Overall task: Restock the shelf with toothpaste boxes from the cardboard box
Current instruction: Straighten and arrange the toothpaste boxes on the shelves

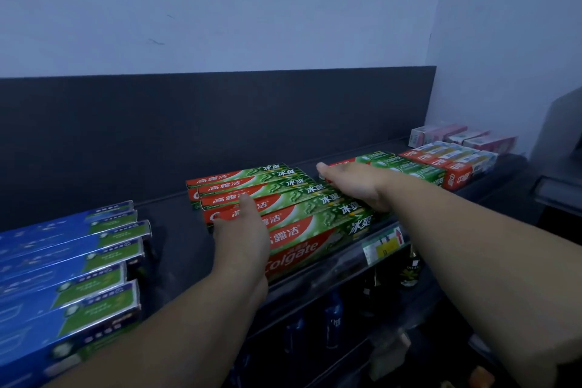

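Observation:
A stack of red-and-green Colgate toothpaste boxes (302, 208) lies in rows on the dark shelf (167, 224), in the middle of the view. My left hand (242, 230) rests flat with straight fingers against the stack's left end. My right hand (356, 183) lies stretched along the stack's right end, fingers straight and pointing to the back. Neither hand holds a box. The cardboard box is out of view.
Blue toothpaste boxes (69, 264) are stacked at the left. Green boxes (406, 167), red-and-white boxes (450, 164) and pink boxes (463, 137) fill the shelf's right end. A price tag (384, 246) hangs on the front rail. Bottles (409, 268) stand on the shelf below.

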`<state>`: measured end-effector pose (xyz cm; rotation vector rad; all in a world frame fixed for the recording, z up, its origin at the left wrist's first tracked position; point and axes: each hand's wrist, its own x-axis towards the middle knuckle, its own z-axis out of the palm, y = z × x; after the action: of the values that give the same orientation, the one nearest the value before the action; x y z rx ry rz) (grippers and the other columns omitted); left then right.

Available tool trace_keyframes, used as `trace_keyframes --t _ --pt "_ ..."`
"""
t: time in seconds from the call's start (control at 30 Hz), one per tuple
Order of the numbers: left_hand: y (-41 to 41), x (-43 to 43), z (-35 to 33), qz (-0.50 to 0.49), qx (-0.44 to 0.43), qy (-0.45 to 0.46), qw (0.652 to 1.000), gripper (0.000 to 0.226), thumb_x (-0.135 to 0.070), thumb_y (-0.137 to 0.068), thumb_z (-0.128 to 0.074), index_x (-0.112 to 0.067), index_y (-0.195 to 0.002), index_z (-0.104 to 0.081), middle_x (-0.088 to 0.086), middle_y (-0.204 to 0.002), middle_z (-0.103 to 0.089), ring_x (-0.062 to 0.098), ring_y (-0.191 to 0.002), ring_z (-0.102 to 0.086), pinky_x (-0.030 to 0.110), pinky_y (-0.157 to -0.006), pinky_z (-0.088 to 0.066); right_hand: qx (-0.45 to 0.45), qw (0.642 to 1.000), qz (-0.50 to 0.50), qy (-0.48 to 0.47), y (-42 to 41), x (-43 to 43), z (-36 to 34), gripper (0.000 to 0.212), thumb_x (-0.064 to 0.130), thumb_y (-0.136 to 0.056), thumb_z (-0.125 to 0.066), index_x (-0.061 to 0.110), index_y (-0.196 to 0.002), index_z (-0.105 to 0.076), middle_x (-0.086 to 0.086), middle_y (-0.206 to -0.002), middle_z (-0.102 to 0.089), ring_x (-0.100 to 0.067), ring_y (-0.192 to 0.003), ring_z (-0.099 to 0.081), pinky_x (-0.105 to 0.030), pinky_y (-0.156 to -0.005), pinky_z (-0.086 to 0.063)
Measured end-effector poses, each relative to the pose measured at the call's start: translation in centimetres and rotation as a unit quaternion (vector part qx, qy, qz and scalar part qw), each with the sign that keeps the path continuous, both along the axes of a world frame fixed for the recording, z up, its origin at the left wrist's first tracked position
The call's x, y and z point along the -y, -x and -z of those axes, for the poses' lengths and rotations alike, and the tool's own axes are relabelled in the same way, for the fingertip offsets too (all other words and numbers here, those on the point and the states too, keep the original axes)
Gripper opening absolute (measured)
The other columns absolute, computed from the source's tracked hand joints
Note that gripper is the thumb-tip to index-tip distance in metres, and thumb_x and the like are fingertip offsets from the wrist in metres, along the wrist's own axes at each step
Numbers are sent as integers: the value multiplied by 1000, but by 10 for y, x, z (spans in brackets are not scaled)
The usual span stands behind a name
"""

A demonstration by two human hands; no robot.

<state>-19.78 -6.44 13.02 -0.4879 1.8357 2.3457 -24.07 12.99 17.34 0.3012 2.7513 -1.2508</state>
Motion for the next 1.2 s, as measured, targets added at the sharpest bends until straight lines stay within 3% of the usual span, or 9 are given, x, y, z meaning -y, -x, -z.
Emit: trace_keyframes --t 0.2,0.33,0.47,0.57,0.67,0.8,0.9,1.07,1.2 --pt "28 19 -27 -58 -53 94 992 58 -60 -87 -41 -19 -127 -43 8 -123 -59 27 -85 -70 40 -66 -56 -115 989 -18 -95 1 10 -8 51 44 -104 -32 18 -147 -40 -5 -150 -42 -24 -137 -39 -29 -106 -31" --pt "55 42 -50 -95 -30 190 977 63 -53 -96 -37 -8 -140 -36 13 -134 -47 22 -98 -52 30 -59 -36 -114 986 -54 -110 15 21 -5 47 36 -105 -34 16 -148 -38 -7 -151 -42 -25 -136 -40 -33 -109 -32" --pt "63 45 -58 -78 -19 200 977 42 -40 -103 -34 -2 -115 -47 8 -76 -44 18 -55 -53 25 -45 -36 -92 984 -62 -141 37 30 0 48 35 -105 -34 16 -150 -34 -6 -153 -39 -25 -138 -38 -35 -111 -33" --pt "60 41 -62 -50 -2 202 978 38 -40 -103 -33 -8 -83 -37 5 -67 -37 19 -40 -52 30 -35 -37 -77 983 -66 -156 52 36 3 49 35 -105 -33 16 -150 -33 -6 -154 -37 -26 -140 -36 -36 -113 -31" --pt "72 42 -66 -43 4 196 980 41 -42 -103 -32 -7 -122 -42 6 -68 -40 18 -56 -49 32 -45 -33 -73 981 -73 -164 63 42 4 48 35 -105 -34 18 -150 -33 -6 -154 -36 -26 -140 -35 -38 -114 -31" --pt "89 49 -67 -22 2 237 971 53 -41 -104 -28 -6 -143 -30 6 -70 -40 15 -57 -41 21 -25 -33 -62 977 -89 -183 72 48 3 48 34 -105 -33 19 -151 -32 -6 -156 -33 -25 -142 -33 -37 -113 -30" --pt "98 50 -60 11 19 230 973 50 -44 -103 -31 -10 -138 -33 8 -72 -48 18 -60 -51 30 -47 -41 -47 970 -107 -214 71 44 1 46 29 -106 -32 21 -151 -33 -5 -156 -32 -25 -142 -31 -37 -113 -29" --pt "105 41 -50 34 42 197 979 43 -51 -99 -36 -11 -84 -37 9 -73 -61 23 -62 -63 41 -74 -55 -35 960 -127 -249 64 35 -6 43 21 -106 -33 21 -148 -40 -4 -156 -33 -23 -142 -32 -31 -110 -29" --pt "101 35 -43 21 37 196 980 42 -51 -100 -33 -14 -81 -37 8 -72 -61 22 -62 -63 38 -66 -53 -47 967 -110 -227 63 30 -5 43 23 -106 -32 21 -149 -37 -6 -154 -36 -24 -139 -36 -30 -107 -32"
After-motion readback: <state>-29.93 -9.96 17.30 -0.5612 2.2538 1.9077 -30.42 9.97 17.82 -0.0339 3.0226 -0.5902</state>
